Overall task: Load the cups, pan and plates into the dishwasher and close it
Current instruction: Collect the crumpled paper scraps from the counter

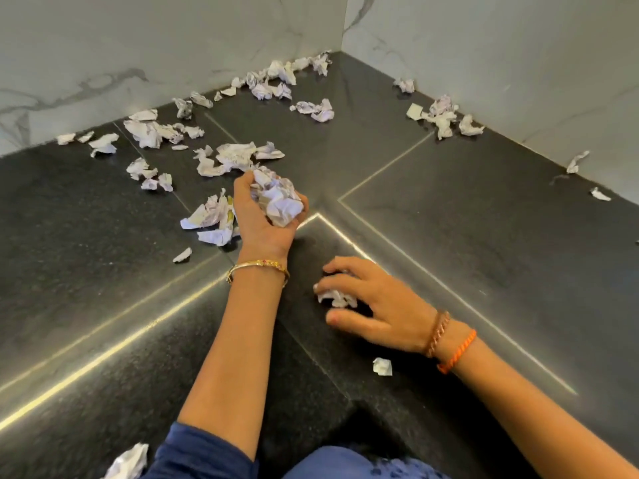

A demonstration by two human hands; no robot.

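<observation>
No cups, pan, plates or dishwasher are in view. My left hand (257,216) is palm up over the black counter (484,243) and grips a bundle of crumpled white paper (280,198). My right hand (373,305) lies lower and to the right, its fingers curled round a small crumpled paper ball (337,298) that rests on the counter.
Several crumpled paper scraps lie scattered toward the back corner (276,81), along the left wall (148,133) and the right wall (442,115). One scrap (382,366) sits near my right wrist, another (128,461) at the bottom left. White marble walls (173,46) enclose the counter corner.
</observation>
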